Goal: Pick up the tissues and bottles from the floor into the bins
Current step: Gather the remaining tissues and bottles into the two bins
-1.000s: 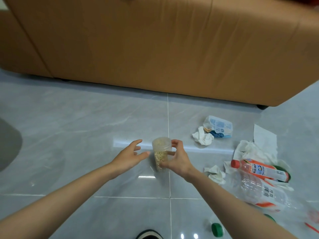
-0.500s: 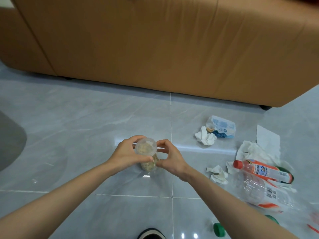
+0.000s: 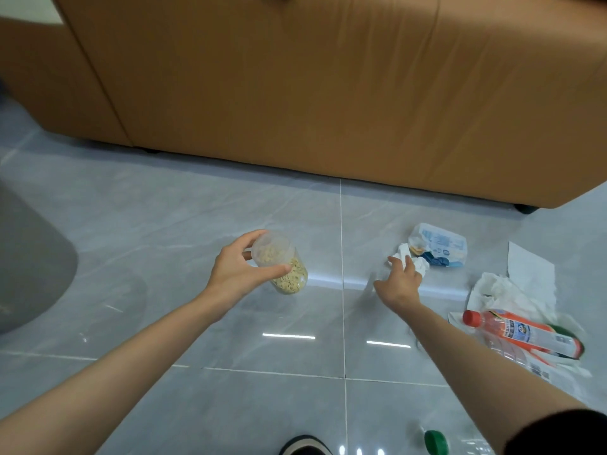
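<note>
My left hand (image 3: 235, 272) grips a clear plastic jar (image 3: 281, 262) of pale grains, held tilted above the grey tiled floor. My right hand (image 3: 399, 284) reaches onto a crumpled white tissue (image 3: 418, 262), fingers touching it; whether they pinch it I cannot tell. Just behind lies a blue and white tissue packet (image 3: 438, 244). At the right, more white tissues (image 3: 512, 287) lie in a heap. A bottle with a red cap and orange label (image 3: 522, 333) lies on its side there, with a clear bottle (image 3: 522, 357) beside it, partly hidden by my right arm.
A tan sofa (image 3: 328, 87) fills the far side, its base close behind the litter. A grey rounded object (image 3: 29, 267) sits at the left edge. A green cap (image 3: 436, 444) and a shoe tip (image 3: 305, 448) are at the bottom.
My right hand let go of the jar and moved right onto the crumpled tissue. My left hand now holds the jar alone, tilted.
</note>
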